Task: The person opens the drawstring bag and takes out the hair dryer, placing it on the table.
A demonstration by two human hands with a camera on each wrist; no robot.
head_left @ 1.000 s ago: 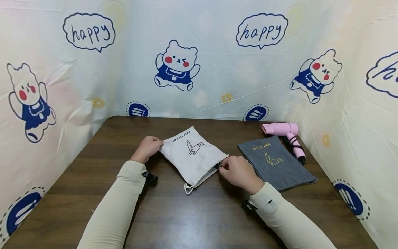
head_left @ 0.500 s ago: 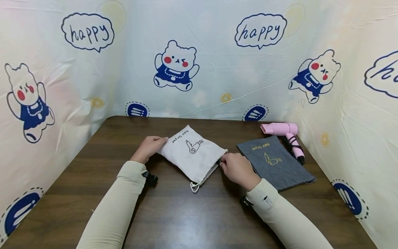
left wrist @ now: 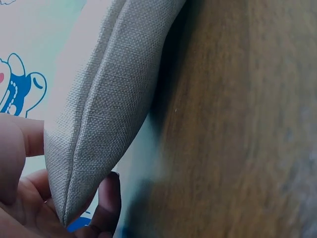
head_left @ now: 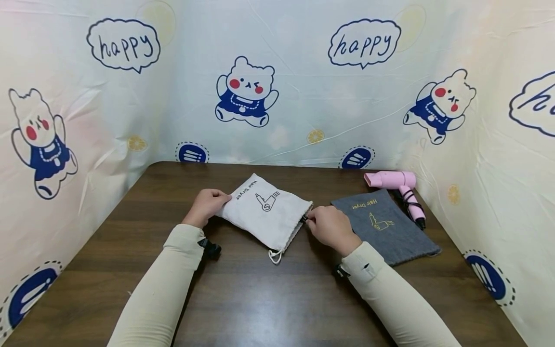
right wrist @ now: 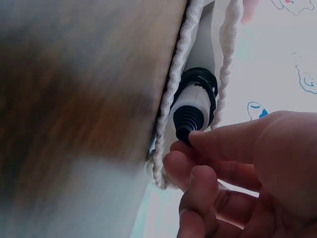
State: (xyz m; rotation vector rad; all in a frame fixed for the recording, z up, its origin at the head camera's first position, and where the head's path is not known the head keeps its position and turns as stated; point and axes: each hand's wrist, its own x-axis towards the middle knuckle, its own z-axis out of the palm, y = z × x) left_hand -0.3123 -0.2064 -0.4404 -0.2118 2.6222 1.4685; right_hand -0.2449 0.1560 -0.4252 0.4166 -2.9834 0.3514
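Note:
A white cloth drawstring bag [head_left: 270, 222], printed "Hair Dryer", lies mid-table with its mouth toward the right. My left hand [head_left: 207, 205] pinches the bag's closed left corner; in the left wrist view, fingers lie on both sides of the seamed cloth [left wrist: 115, 74]. At the mouth, my right hand [head_left: 334, 229] pinches the black ribbed cord end of a white hair dryer [right wrist: 193, 101] between thumb and fingertips. Black cord [right wrist: 200, 75] is wound round its handle. The rest of the hair dryer is hidden inside the bag.
To the right, a dark grey "Hair Dryer" cloth bag [head_left: 383, 231] lies flat, partly behind my right hand. Behind it lies a pink hair dryer [head_left: 392, 180] with a black cord wound on its handle. A printed curtain [head_left: 295, 96] borders the brown table [head_left: 260, 308].
The white bag has turned, its mouth end swinging away from me, and looks more filled out. My right hand has moved slightly away from me with it. The left hand stays at its corner.

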